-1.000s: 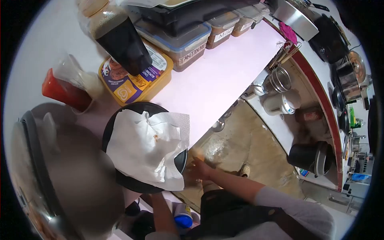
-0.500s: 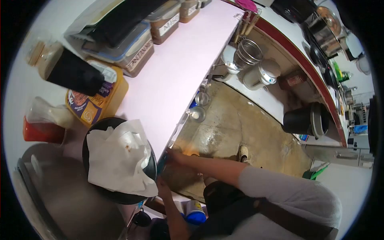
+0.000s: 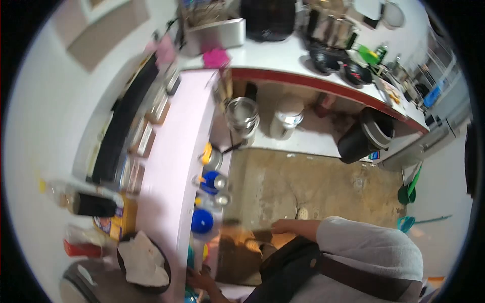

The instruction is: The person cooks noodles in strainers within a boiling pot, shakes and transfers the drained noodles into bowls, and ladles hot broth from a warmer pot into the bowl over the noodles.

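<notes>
My left hand [image 3: 200, 279] is low at the front edge of the pale pink counter [image 3: 164, 151], fingers apart, close to something teal [image 3: 190, 257] on the shelf below. What it touches is partly hidden. My right hand [image 3: 281, 226] is out over the floor, away from the counter; its fingers are blurred, and nothing is clearly seen in it. On the counter, a crumpled sheet of white paper [image 3: 144, 260] with a small brown spot lies over a black round pan [image 3: 165, 280]. Beside the pan stands a yellow tub [image 3: 130, 214].
Labelled containers [image 3: 144, 139] line the wall. Below the counter are a blue round lid [image 3: 202, 221] and several jars. Metal strainers [image 3: 242, 113], a white bucket [image 3: 285, 123] and a black bin [image 3: 366, 136] stand under the red-edged worktop [image 3: 283, 78].
My view has swung up and to the right, showing more of the far worktop. My right hand has drawn back from the counter edge; my left hand stays near it.
</notes>
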Tool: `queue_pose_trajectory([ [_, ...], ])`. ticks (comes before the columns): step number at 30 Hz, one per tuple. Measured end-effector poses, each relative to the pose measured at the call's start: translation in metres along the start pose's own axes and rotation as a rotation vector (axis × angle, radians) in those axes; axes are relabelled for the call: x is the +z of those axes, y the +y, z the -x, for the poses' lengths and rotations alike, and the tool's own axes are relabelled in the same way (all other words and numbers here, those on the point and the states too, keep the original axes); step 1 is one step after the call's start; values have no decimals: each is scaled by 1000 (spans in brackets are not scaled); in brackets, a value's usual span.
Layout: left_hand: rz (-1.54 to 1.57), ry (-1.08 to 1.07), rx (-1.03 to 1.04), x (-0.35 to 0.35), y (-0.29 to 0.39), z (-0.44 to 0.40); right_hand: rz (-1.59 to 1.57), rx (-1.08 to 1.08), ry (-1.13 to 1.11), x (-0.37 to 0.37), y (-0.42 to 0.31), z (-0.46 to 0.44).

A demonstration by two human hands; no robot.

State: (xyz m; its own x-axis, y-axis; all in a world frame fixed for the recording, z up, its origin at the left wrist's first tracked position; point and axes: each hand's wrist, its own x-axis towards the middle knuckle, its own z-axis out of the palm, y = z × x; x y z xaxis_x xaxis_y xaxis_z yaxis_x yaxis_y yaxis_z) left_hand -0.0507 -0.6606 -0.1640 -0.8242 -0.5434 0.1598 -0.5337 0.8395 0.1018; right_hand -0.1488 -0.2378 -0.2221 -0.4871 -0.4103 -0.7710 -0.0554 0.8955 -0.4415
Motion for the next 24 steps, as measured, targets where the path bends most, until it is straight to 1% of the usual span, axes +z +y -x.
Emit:
queue_pose_trajectory([
  [1, -2, -53, -28, -11, 20, 3, 81, 69, -29, 7, 64, 20],
  [2, -5, -105, -56, -23, 40, 5, -17, 245, 66, 8, 107, 56],
  [3, 19, -107, -61, -24, 58, 7, -129, 410, 184, 9, 151, 92],
  [4, 39, -103, 0, -25, 93, 1, -457, 659, 456, -6, 191, 153],
  [5, 54, -137, 52, -24, 114, 5, -428, 747, 525, 10, 236, 167],
  [6, 65, -178, 112, -23, 138, 8, -527, 833, 631, 19, 264, 189],
  [8, 57, -373, 286, -10, 181, 15, -575, 812, 670, 27, 295, 238],
  [10, 42, -682, 499, 12, 226, 26, -621, 798, 638, 47, 322, 263],
  [11, 16, -841, 626, 27, 247, 28, -742, 812, 631, 59, 332, 269],
  [12, -16, -986, 773, 44, 265, 29, -861, 829, 617, 83, 348, 268],
  [13, -37, -1078, 942, 60, 284, 28, -821, 772, 547, 106, 360, 264],
  [14, -25, -1117, 1138, 70, 312, 22, -781, 711, 482, 134, 379, 255],
  [15, 19, -1089, 1332, 80, 341, 14, -809, 689, 395, 152, 381, 258],
  [16, 176, -1014, 1102, 42, 387, 28, -889, 691, 341, 158, 381, 266],
  [17, 316, -1059, 1218, 74, 418, 13, -984, 707, 312, 162, 382, 272],
  [18, 140, -1080, 1128, 21, 476, 14, -1091, 733, 309, 159, 379, 280],
  [19, 355, -1115, 988, -3, 519, 10, -1184, 748, 329, 150, 378, 286],
  [20, 330, -892, 1170, -32, 558, 1, -1275, 755, 363, 139, 379, 292],
  [21, 370, -984, 988, -89, 604, 1, -1362, 753, 411, 127, 382, 296],
  [22, 422, -887, 1131, -110, 639, -10, -1434, 740, 459, 109, 384, 298],
  [23, 704, -653, 1385, -105, 665, -27, -1501, 716, 523, 84, 385, 301],
  [24, 631, -768, 1288, -147, 701, -28, -1565, 683, 595, 57, 387, 302],
])
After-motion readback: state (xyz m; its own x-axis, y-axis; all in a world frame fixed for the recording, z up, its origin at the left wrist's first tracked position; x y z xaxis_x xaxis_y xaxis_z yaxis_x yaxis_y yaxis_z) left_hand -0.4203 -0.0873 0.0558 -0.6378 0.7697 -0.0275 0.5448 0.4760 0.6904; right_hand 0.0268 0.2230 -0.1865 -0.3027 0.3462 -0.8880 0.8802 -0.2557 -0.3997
